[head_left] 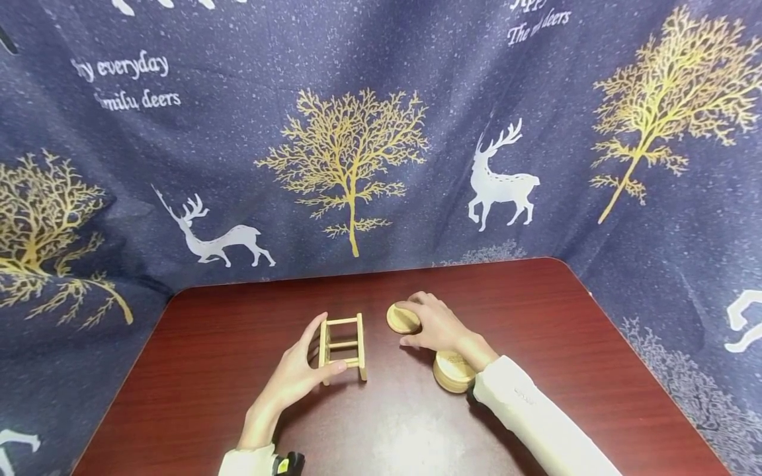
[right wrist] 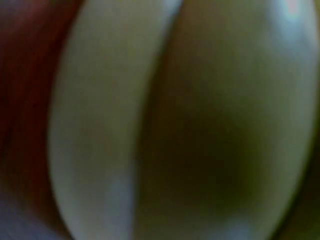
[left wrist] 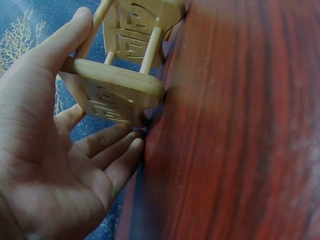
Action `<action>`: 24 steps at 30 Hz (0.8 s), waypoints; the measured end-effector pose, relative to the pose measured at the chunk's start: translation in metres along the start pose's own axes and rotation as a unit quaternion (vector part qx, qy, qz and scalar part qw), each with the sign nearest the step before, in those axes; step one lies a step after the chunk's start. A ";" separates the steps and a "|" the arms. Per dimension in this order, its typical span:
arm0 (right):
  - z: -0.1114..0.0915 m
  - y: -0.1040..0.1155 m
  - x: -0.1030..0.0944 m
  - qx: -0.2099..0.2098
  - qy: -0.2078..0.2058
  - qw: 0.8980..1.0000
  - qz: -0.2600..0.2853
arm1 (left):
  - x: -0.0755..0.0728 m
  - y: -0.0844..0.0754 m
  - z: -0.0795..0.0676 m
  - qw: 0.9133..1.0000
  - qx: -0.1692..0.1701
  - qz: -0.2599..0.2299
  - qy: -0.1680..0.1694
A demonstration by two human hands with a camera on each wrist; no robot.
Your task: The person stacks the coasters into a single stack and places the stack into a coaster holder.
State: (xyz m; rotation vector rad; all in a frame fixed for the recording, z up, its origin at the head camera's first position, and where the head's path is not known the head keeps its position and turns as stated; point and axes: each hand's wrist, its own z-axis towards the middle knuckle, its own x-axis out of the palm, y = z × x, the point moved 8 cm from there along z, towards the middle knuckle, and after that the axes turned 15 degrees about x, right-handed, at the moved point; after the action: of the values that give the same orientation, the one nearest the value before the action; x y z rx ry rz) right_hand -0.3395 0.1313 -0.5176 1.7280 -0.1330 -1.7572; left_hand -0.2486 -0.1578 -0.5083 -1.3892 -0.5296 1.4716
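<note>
My left hand holds a small wooden rack at its left side, with the thumb over the near end and a finger at the far end. In the left wrist view, the rack shows round rods joining two side panels with cut-out patterns; the other fingers spread below. A round wooden coaster is between the curled fingers and thumb of my right hand. Under my right wrist stands a stack of round coasters, partly hidden by the arm. Pale curved coaster edges fill the blurred right wrist view.
A reddish-brown wooden table carries everything, its far edge against a blue cloth printed with deer and golden trees. The rack stands left of the coaster, the stack nearer to me on the right. Light glares on the near tabletop.
</note>
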 end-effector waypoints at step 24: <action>0.000 0.004 0.004 -0.004 0.027 0.999 -0.017 | 0.001 0.001 -0.001 1.000 -0.008 -0.011 -0.002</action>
State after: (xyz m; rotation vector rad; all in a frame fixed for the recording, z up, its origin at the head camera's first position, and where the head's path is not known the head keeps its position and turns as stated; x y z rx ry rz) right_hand -0.3375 0.1265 -0.5193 1.7806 -0.0738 -1.7312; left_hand -0.2483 -0.1576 -0.5103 -1.3894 -0.5593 1.4570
